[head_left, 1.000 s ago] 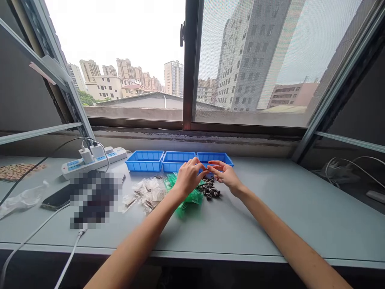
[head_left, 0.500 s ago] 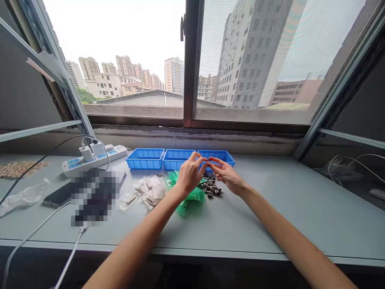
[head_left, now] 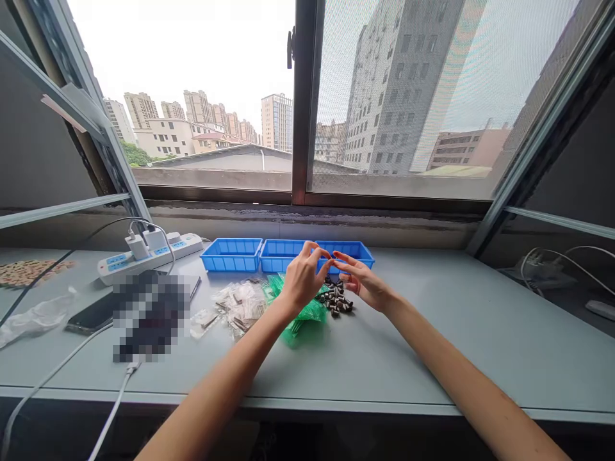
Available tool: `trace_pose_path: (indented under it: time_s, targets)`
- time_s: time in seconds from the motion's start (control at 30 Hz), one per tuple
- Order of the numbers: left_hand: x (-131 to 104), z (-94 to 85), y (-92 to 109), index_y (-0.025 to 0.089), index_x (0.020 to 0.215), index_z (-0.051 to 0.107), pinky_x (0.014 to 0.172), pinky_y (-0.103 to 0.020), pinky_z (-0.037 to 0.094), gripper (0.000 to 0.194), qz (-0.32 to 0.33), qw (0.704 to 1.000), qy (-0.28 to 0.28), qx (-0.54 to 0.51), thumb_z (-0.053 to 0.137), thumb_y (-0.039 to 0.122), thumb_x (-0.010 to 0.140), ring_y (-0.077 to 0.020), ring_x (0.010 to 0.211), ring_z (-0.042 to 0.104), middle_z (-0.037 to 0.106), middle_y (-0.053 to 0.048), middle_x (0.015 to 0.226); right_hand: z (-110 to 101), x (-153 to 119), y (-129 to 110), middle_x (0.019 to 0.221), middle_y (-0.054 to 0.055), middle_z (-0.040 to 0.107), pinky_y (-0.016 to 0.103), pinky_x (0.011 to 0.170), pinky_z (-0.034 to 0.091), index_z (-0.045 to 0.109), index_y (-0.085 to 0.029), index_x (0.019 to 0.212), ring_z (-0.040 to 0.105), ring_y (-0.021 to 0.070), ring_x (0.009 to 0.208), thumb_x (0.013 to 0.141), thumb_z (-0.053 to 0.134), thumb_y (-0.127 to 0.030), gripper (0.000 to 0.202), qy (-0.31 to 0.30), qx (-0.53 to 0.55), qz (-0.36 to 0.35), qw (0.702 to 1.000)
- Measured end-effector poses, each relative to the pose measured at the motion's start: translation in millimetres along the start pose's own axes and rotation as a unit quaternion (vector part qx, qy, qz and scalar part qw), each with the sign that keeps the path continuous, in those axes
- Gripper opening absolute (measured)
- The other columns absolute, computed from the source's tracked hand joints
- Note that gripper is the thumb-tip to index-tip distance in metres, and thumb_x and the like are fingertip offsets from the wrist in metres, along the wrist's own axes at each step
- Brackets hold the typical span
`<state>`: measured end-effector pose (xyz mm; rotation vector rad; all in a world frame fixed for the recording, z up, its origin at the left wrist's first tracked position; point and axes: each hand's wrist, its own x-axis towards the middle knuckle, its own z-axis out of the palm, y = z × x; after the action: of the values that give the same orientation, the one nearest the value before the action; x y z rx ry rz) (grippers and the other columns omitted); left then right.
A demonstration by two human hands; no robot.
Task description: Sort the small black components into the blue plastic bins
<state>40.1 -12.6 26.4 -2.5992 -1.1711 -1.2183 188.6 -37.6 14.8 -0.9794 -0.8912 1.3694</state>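
Observation:
My left hand [head_left: 302, 276] is raised over the green plastic bags [head_left: 311, 314], its thumb and fingers drawn into a pinch. Close against its fingertips is my right hand [head_left: 366, 282], with thumb and index finger pinched too. Whatever small thing may be between the fingertips is too small to make out. Beneath the hands lies a pile of dark metal screw-like parts [head_left: 339, 303]. Left of the green bags are several small clear bags [head_left: 243, 301] with thin metal pieces inside. Behind the hands stand blue trays, a left one [head_left: 230, 261], a middle one [head_left: 277, 261] and a right one [head_left: 368, 258].
On the left are a white power strip [head_left: 187, 244] with plugs, a dark phone [head_left: 91, 314], a blurred-out dark object [head_left: 151, 320] and white cables [head_left: 120, 397]. A crumpled clear bag [head_left: 38, 317] and small tan pieces [head_left: 31, 272] lie farther left. A window frame [head_left: 300, 160] rises behind.
The fingers of my right hand have shifted slightly, its lower fingers a little more spread. My left hand stays almost in place. The things on the table have not moved.

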Motion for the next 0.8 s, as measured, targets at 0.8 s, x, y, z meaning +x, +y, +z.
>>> trace_pose_path:
  time_s: [0.8]
  targets:
    - [0, 1.9, -9, 0.023, 0.079, 0.069, 0.068, -0.024, 0.048, 0.01, -0.012, 0.999, -0.023, 0.045, 0.059, 0.022, 0.082, -0.0108, 0.072, 0.058, 0.059, 0.0, 0.093, -12, 12, 4, 0.079, 0.002, 0.066, 0.019, 0.038, 0.029, 0.067, -0.018, 0.081, 0.04, 0.0039, 0.046, 0.051, 0.073, -0.049, 0.043, 0.168, -0.126, -0.129, 0.969]
